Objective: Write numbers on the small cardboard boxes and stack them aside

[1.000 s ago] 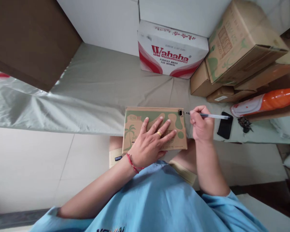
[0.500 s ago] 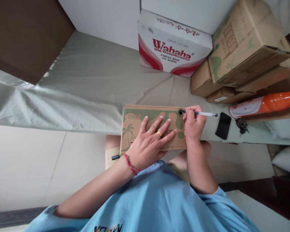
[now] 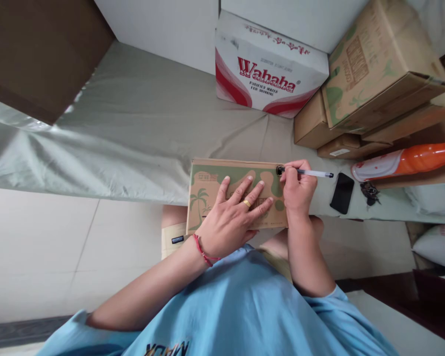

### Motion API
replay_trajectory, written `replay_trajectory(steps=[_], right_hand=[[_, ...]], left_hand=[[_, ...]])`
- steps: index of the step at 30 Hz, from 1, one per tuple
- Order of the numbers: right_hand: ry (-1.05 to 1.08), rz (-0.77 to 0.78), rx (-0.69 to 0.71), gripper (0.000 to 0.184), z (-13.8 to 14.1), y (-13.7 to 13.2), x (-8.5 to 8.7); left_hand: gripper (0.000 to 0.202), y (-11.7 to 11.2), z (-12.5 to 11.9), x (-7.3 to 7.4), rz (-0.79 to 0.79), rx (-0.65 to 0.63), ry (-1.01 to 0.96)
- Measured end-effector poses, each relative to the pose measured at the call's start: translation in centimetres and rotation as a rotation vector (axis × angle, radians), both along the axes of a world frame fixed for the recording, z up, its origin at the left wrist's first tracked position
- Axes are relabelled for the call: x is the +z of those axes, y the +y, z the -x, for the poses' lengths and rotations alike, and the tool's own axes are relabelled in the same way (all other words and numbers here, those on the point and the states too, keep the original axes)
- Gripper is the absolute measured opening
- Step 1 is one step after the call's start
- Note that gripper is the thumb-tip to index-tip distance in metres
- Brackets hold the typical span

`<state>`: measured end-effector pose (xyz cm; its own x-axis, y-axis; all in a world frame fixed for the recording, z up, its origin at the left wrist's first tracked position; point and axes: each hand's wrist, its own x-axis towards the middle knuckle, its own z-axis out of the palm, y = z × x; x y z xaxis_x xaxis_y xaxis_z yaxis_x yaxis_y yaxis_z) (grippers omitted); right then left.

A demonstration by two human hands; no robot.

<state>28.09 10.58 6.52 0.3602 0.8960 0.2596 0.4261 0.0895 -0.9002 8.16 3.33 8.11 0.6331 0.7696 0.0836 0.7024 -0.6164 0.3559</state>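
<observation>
The left hand (image 3: 232,217) lies spread on a palm-tree-printed cardboard box (image 3: 205,188) at centre, best pressing firmly, while the right hand (image 3: 299,187) pinches a clear-barrelled pen (image 3: 315,173) against its two-o'clock dark patch (image 3: 279,170).

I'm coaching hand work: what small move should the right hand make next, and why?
Perhaps trace the slim translucent pen around the round dark spot: the right hand holds its tip there, while the left hand lies on the brown-and-green cardboard box, seemingly steadying it.
</observation>
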Motion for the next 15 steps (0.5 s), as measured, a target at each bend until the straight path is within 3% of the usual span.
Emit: replay_trajectory(steps=[8, 15], right_hand=[[-0.068, 0.012, -0.028, 0.015, -0.36, 0.02, -0.47], [-0.259, -0.065, -0.131, 0.017, -0.14, -0.37, 0.34]], left_hand=[[0.088, 0.04, 0.02, -0.04, -0.002, -0.005, -0.017], [0.088, -0.04, 0.01, -0.25, -0.020, -0.006, -0.022]])
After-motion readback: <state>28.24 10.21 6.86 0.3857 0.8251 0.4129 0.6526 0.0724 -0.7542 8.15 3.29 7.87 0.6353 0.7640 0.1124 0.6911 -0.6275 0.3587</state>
